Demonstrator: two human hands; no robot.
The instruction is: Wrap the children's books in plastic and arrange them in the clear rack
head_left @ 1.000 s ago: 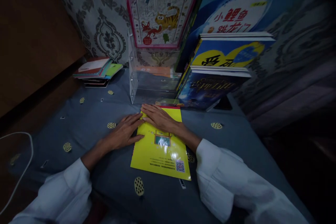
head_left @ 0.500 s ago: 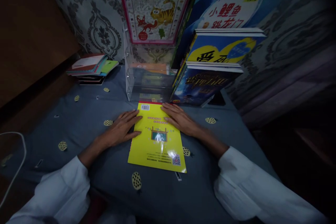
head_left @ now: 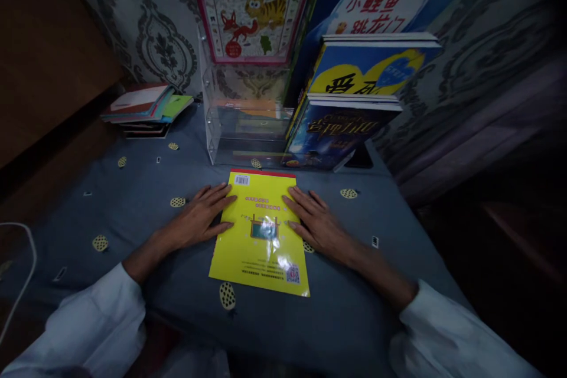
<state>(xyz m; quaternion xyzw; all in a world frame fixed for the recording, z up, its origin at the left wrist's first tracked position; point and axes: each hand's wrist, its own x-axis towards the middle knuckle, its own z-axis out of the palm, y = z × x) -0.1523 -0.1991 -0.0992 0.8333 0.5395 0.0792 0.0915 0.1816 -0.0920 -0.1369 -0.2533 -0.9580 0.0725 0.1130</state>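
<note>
A thin yellow book [head_left: 261, 254] lies flat on the dark blue-grey tablecloth [head_left: 177, 295], its back cover up, with a barcode at the far left corner and a QR code near the front right. My left hand [head_left: 200, 215] rests at its left edge, fingers stretched out and fingertips on the cover. Along the right edge, my right hand [head_left: 316, 221] lies with spread fingers, its tips also on the cover. Neither hand is closed around the book.
Behind the book stands a clear acrylic rack [head_left: 248, 150] holding a pink-bordered picture book [head_left: 254, 12]. Upright blue books [head_left: 341, 130] fill its right side. A stack of thin books [head_left: 146, 109] lies at the back left. A white cable [head_left: 31, 271] hangs at the left edge.
My right hand has slid back from the book's top toward the middle of its right edge, uncovering the far right corner. My left hand stays at the left edge.
</note>
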